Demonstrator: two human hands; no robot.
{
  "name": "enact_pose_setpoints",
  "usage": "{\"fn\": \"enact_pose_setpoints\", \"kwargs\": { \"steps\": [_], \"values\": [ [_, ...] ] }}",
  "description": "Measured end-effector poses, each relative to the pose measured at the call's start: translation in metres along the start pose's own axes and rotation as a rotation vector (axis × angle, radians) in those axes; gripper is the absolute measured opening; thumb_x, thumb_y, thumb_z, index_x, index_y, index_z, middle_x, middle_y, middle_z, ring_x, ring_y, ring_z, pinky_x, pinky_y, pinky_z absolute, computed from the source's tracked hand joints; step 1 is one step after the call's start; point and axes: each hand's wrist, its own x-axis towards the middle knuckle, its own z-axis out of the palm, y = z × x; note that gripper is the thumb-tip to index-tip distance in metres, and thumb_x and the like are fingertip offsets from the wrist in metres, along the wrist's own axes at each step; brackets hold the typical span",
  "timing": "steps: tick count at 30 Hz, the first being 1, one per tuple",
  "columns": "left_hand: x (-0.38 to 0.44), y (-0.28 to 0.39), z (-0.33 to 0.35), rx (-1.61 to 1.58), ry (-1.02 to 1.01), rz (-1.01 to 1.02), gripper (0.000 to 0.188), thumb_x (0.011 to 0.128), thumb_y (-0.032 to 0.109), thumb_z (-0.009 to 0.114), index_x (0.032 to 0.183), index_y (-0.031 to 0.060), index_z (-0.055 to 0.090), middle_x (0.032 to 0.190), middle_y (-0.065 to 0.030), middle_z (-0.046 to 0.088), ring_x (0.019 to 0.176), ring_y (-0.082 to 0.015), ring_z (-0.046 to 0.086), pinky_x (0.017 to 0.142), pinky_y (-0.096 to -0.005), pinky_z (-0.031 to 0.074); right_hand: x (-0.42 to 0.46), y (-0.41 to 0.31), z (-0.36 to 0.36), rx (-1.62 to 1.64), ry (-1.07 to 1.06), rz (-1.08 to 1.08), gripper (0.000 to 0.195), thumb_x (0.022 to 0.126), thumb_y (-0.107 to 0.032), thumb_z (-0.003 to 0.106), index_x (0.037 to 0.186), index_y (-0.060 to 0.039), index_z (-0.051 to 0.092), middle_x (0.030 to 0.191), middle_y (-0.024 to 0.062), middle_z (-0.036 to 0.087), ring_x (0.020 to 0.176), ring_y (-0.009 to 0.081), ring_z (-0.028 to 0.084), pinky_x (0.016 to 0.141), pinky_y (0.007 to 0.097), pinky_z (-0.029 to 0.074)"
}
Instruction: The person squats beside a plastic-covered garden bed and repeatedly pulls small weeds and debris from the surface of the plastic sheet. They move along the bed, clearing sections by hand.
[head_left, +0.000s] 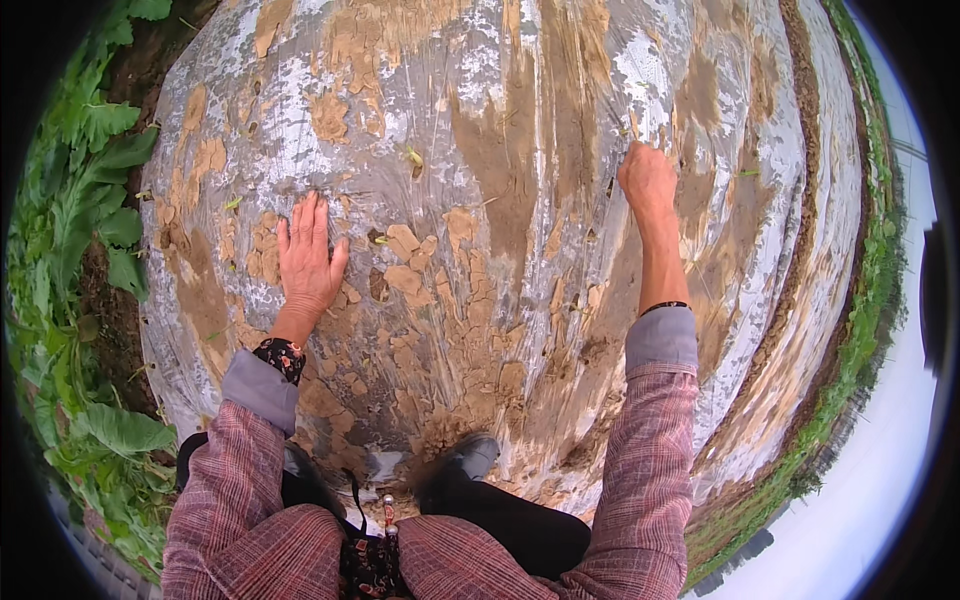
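Observation:
My left hand (309, 259) lies palm down on the soil-smeared plastic mulch film (360, 172), its fingers slightly apart and no object visible in it. Farther to the right, my right hand (648, 176) is closed, knuckles up, at the film's surface beside a small hole; whether its fingers pinch anything is hidden. Small holes dot the film, and a pale green sprout (414, 156) shows in one between the hands. Another hole with a bit of green (380, 240) is just right of my left hand. Cracked dry soil pieces (405, 244) rest on the film.
Leafy green plants (112, 217) grow along the left edge of the film. A soil-filled furrow (780, 322) runs down the right side, with more film and a grassy strip (862, 360) beyond. My dark shoes (477, 454) stand at the near edge.

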Motion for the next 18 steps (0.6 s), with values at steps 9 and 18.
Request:
{"fn": "enact_pose_setpoints", "kwargs": {
  "steps": [9,18],
  "values": [
    [0.0,0.001,-0.004,-0.015,-0.001,-0.001,0.066,0.095,0.029,0.054,0.153,0.0058,0.034,0.162,-0.0111,0.031,0.149,-0.0327,0.029,0.12,-0.0536,0.02,0.037,0.01,-0.005,0.061,0.061,-0.001,0.016,0.09,-0.012,0.057,0.093,-0.0031,0.069,0.085,0.0274,0.069,0.083,0.0469,0.068,0.076,0.0547,0.056],
    [0.0,0.001,0.001,0.006,0.013,-0.008,0.067,0.095,0.034,0.055,0.153,0.0069,0.035,0.163,-0.0082,0.03,0.149,-0.0296,0.03,0.121,-0.0515,0.02,0.068,0.029,-0.012,0.114,0.069,-0.06,0.018,0.088,-0.013,0.058,0.087,-0.0028,0.073,0.089,0.0285,0.069,0.087,0.0468,0.068,0.078,0.0542,0.055]
  ]
}}
